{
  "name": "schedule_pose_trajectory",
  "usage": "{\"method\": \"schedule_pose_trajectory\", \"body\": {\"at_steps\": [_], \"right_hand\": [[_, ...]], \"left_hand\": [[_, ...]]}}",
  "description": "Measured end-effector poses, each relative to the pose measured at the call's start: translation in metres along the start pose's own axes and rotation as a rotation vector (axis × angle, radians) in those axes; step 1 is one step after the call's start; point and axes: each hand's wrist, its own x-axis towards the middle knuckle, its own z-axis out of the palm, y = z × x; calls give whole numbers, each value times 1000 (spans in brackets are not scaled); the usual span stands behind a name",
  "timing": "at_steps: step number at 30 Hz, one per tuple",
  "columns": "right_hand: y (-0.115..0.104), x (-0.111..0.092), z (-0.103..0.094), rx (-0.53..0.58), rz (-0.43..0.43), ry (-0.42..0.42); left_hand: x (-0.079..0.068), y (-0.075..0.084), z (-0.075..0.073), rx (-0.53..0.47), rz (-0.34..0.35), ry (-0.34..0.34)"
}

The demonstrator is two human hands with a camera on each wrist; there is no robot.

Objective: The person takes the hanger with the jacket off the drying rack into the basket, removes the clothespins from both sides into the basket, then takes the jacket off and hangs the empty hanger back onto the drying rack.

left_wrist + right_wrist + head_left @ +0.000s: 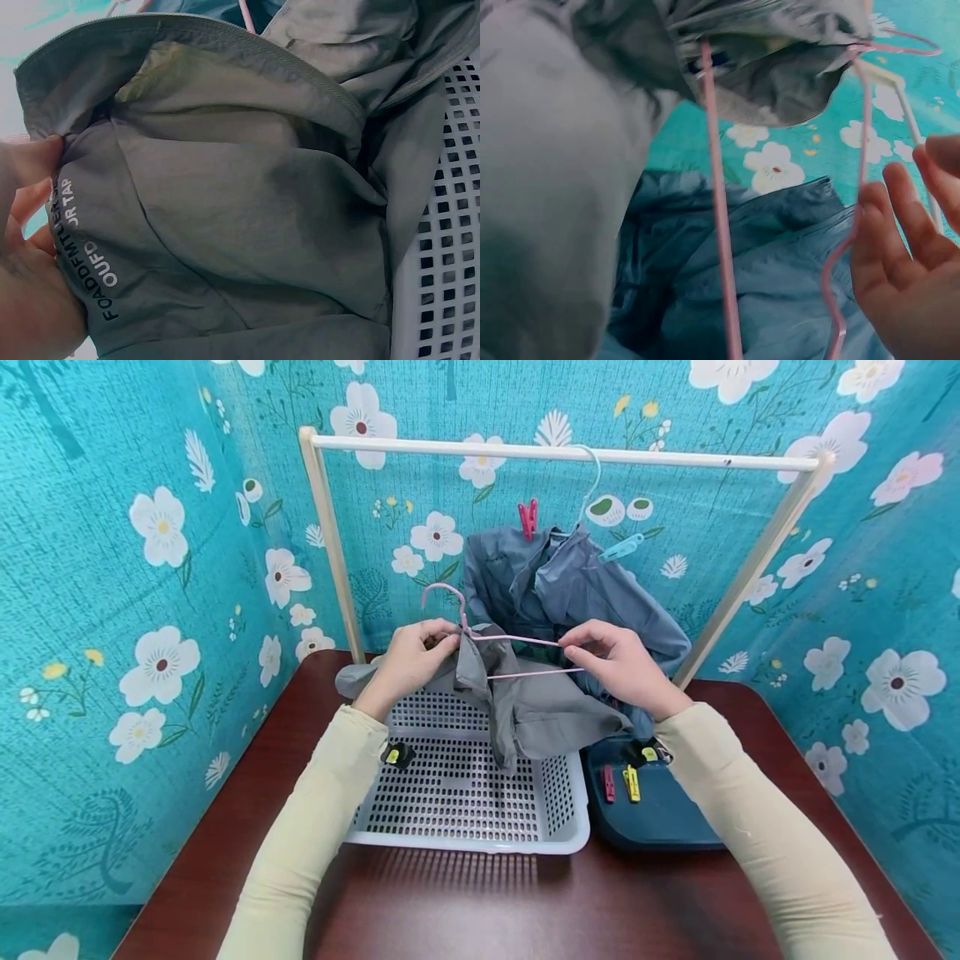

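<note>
My left hand pinches the collar area of a grey garment, which drapes over the basket. In the left wrist view, the thumb presses the edge of the grey cloth beside printed lettering. One side of a pink clothes hanger is inside the garment, its hook pointing up at the left. The hanger's other side sticks out toward my right hand, whose fingertips hold the upper arm. In the right wrist view, the fingers lie against the pink hanger; the bottom bar runs apart from them.
A blue-grey garment hangs on a light hanger from the white rail, with a red clothespin and a light blue clothespin. Below are a white perforated basket and a dark blue tray holding red and yellow clothespins.
</note>
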Motion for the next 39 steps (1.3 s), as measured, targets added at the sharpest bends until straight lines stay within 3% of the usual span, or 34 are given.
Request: {"method": "schedule_pose_trajectory", "body": {"at_steps": [5,11,15,23,31,39], "right_hand": [[11,1,2,-129,-46,32],[13,0,5,-171,23,-94],[15,-2,7,-181,53,-103],[29,-9,1,-132,78,-76],[38,-14,-10,-80,112,-44],[38,-19,-20,-64,180,-2]], "left_hand": [[-1,1,2,-2,13,0],[-2,4,5,-15,50,-23],[-1,4,8,-6,63,-21],[-2,-2,9,-3,42,23],[-5,-9,0,40,71,29],[-8,-16,-7,55,26,6]]}}
